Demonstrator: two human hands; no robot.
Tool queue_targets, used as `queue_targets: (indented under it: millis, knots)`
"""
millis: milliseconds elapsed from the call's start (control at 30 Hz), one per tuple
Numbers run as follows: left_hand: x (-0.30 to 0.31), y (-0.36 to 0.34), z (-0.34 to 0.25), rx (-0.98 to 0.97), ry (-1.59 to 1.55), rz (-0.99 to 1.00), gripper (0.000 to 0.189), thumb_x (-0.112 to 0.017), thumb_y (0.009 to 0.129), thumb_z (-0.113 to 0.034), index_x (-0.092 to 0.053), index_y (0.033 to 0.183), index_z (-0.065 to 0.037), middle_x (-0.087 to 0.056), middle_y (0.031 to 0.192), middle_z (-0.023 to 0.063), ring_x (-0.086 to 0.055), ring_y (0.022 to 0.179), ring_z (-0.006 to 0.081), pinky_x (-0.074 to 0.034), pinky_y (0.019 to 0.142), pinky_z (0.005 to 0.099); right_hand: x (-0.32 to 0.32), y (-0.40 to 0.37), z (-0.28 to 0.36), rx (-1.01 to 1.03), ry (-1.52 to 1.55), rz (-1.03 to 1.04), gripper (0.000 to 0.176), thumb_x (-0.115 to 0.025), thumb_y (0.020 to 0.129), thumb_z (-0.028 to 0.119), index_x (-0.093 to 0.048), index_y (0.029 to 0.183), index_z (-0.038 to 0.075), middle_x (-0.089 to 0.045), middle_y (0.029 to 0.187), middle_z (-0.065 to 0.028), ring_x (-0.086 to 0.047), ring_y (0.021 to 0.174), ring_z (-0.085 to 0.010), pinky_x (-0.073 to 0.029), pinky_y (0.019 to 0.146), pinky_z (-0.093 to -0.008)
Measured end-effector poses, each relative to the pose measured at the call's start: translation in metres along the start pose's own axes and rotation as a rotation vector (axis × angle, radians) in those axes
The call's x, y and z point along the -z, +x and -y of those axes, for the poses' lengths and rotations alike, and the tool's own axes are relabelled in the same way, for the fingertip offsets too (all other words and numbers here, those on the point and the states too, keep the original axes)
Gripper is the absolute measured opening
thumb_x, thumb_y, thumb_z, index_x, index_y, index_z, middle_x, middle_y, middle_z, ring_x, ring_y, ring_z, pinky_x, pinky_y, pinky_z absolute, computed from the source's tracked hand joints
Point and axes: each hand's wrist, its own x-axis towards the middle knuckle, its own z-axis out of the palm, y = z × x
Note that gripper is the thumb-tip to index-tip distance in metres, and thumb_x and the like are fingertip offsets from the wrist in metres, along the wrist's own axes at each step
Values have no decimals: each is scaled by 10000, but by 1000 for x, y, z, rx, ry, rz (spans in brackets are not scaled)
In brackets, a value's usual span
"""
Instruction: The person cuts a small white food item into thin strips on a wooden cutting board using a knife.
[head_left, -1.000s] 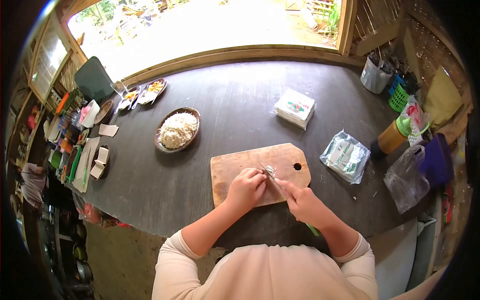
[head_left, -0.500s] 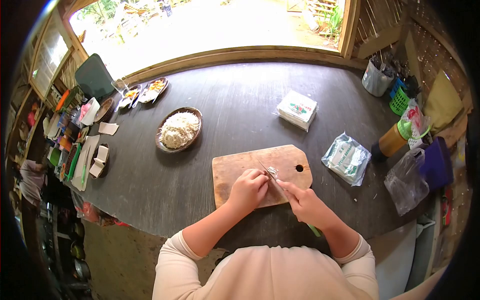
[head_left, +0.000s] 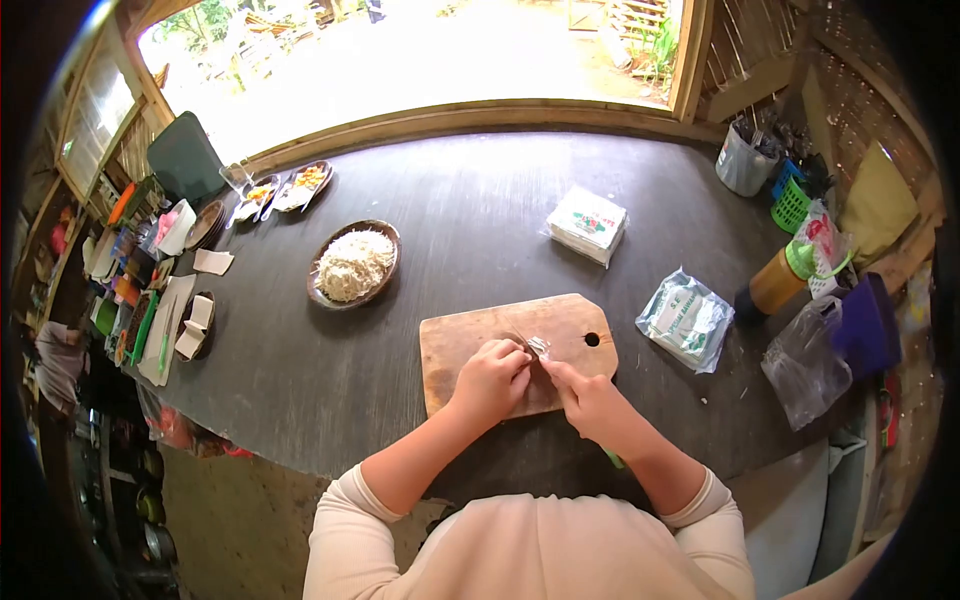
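Observation:
A wooden cutting board [head_left: 470, 335] with a hole at its right end lies on the dark table. My left hand [head_left: 490, 378] presses down on a small pale piece of food [head_left: 541, 346] near the middle of the board. My right hand [head_left: 590, 400] grips a knife whose green handle end [head_left: 612, 459] sticks out behind the wrist. The blade runs under my fingers toward the food and is mostly hidden.
A wooden bowl of pale shredded food [head_left: 354, 264] sits left of the board. Two white packets [head_left: 588, 222] [head_left: 686, 318] lie to the right, then a clear bag [head_left: 806, 366], an orange bottle [head_left: 776, 281] and a green basket [head_left: 792, 204]. Small dishes [head_left: 283, 188] crowd the left edge.
My right hand has drawn in closer to the left hand over the food, and the knife blade, earlier seen angled across the board, is now largely covered. The view shifted slightly.

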Motion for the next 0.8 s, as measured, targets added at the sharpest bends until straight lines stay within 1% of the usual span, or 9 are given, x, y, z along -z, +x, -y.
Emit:
queue_targets:
  millis: [67, 100, 167, 200, 367, 467, 567, 667, 800]
  knots:
    - [1, -1, -2, 3, 3, -10, 112, -698, 794, -67, -696, 894, -16, -674, 929, 123, -644, 932, 327, -526, 826, 397, 13, -1, 11, -128, 54, 86, 341, -482, 1019, 129, -566, 1349, 106, -696, 850, -198, -650, 541, -247, -541, 574, -352]
    - [0, -1, -1, 2, 6, -10, 112, -698, 794, -67, -696, 894, -16, -674, 929, 123, -644, 932, 327, -526, 826, 397, 16, -3, 11, -125, 55, 86, 341, -482, 1019, 129, -566, 1349, 106, -696, 850, -198, -650, 541, -247, -541, 574, -352]
    - [-3, -2, 2, -24, -6, -32, 118, -701, 801, -69, -709, 906, -16, -679, 923, 126, -647, 926, 325, -527, 828, 394, 21, -7, 10, -163, -13, 79, 348, -476, 1028, 153, -559, 1365, 128, -662, 736, -158, -581, 456, -176, -508, 495, -319]
    - [-2, -2, 2, -22, -5, -34, 118, -701, 801, -69, -709, 906, -16, -679, 923, 126, -647, 926, 325, -527, 828, 394, 24, -8, 14, -162, -13, 82, 348, -476, 1028, 153, -559, 1365, 128, -662, 736, -158, -581, 456, -176, -508, 495, -319]
    - [-1, -2, 1, -1, -13, -17, 100, -706, 799, -64, -715, 885, -14, -683, 933, 131, -653, 923, 328, -531, 831, 392, 26, -11, 20, -181, 83, 165, 366, -476, 1028, 154, -542, 1386, 119, -562, 612, -136, -558, 438, -170, -493, 483, -314]
    - [-2, -3, 2, -20, 5, -32, 87, -668, 824, -82, -694, 872, -15, -673, 934, 105, -644, 933, 305, -532, 834, 391, 27, -11, 21, -167, 79, 169, 368, -479, 1027, 151, -540, 1388, 112, -561, 602, -136, -558, 440, -167, -497, 491, -320]
    - [0, -3, 0, -13, 7, -18, 88, -666, 826, -83, -694, 875, -15, -669, 927, 103, -642, 936, 304, -530, 837, 389, 25, -11, 20, -140, 87, 154, 367, -482, 1026, 147, -541, 1387, 115, -566, 600, -137, -560, 440, -168, -502, 496, -323]
    - [1, -3, 1, -6, -4, -17, 99, -701, 797, -62, -713, 880, -10, -680, 942, 124, -655, 922, 320, -532, 835, 394, 25, -12, 24, -129, 80, 141, 370, -482, 1025, 144, -541, 1390, 126, -572, 603, -139, -565, 442, -169, -505, 498, -323]
    - [0, -4, 2, -5, -5, -19, 100, -697, 799, -60, -714, 885, -11, -680, 945, 123, -656, 922, 318, -532, 837, 393, 25, -12, 22, -119, 52, 143, 373, -483, 1024, 143, -544, 1393, 139, -575, 604, -140, -570, 440, -168, -507, 498, -319]
